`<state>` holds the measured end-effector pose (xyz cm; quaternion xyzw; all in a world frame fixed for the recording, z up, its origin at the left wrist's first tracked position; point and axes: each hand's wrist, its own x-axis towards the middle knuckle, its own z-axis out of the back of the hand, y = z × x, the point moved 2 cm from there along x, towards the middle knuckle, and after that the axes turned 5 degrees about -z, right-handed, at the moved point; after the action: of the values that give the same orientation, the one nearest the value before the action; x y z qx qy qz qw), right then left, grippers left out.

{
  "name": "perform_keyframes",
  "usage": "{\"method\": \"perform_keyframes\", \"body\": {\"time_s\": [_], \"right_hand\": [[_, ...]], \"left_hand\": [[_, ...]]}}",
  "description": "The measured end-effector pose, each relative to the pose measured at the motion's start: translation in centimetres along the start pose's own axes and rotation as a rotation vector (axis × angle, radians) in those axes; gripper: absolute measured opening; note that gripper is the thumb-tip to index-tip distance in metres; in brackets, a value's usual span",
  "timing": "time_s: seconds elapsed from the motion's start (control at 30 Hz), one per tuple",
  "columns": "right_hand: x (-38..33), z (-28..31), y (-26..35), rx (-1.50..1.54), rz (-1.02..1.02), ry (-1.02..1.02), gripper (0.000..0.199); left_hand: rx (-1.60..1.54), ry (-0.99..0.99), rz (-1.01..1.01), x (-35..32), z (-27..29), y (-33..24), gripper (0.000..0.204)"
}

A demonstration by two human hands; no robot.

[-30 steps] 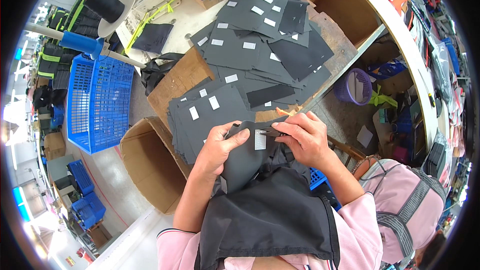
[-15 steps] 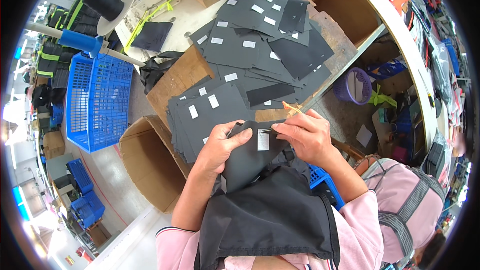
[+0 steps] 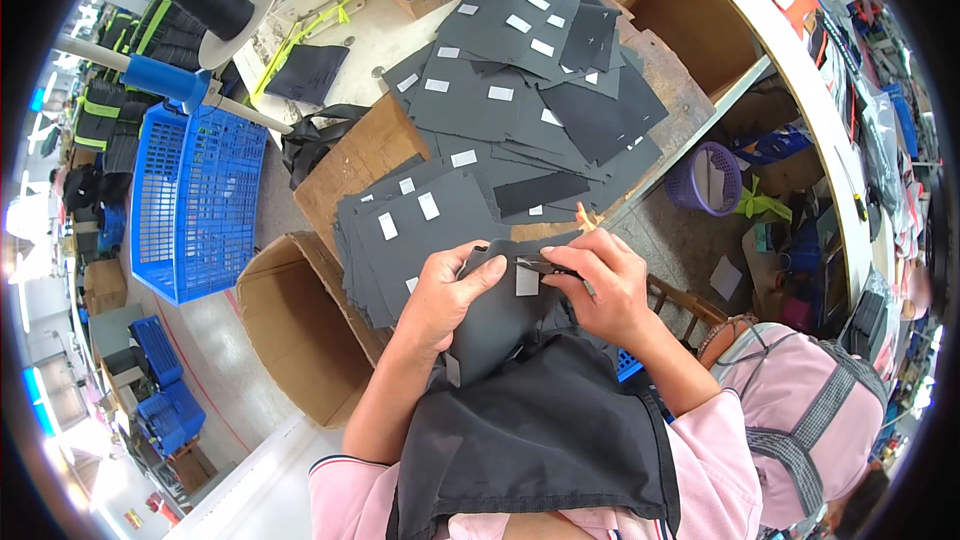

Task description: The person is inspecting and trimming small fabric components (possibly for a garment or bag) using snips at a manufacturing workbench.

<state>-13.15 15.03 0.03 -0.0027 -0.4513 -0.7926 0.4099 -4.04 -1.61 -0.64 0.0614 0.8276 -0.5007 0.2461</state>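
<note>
My left hand point(image 3: 447, 292) is closed on a black fabric panel point(image 3: 490, 325), thumb on top, with the panel's upper edge curling beside the thumb. A small white label point(image 3: 527, 282) sits on this panel. In my right hand point(image 3: 610, 285) is a pair of thread snips point(image 3: 562, 270), dark-handled, its thin metal tips lying at the upper edge of the label. An orange and yellow strip point(image 3: 586, 218) sticks up by the right fingers; what it is fastened to is hidden. The panel's lower part drapes down toward my black apron point(image 3: 540, 440).
Just beyond my hands, stacked black panels with white labels point(image 3: 425, 230) lie on a wooden board point(image 3: 350, 165). More labelled panels point(image 3: 500, 110) pile up behind. An open cardboard box point(image 3: 305, 340) stands left, near a blue basket point(image 3: 195, 205). At right are a purple bin point(image 3: 703, 178) and another person point(image 3: 810, 420).
My right hand has turned, and the snips' dark handle and metal tips now show over the label's upper edge. My left hand keeps its hold on the panel.
</note>
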Motion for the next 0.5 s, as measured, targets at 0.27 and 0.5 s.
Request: {"method": "perform_keyframes", "body": {"time_s": [0.27,0.5], "right_hand": [[-0.6,-0.3,0.6,-0.003,-0.05,-0.134,0.03],[-0.1,-1.3,0.9,0.03,-0.05,-0.139,0.024]], "left_hand": [[0.11,-0.081,-0.062,-0.3,-0.2,-0.3,0.02],[0.06,-0.087,-0.04,0.0,0.4,-0.5,0.021]]}}
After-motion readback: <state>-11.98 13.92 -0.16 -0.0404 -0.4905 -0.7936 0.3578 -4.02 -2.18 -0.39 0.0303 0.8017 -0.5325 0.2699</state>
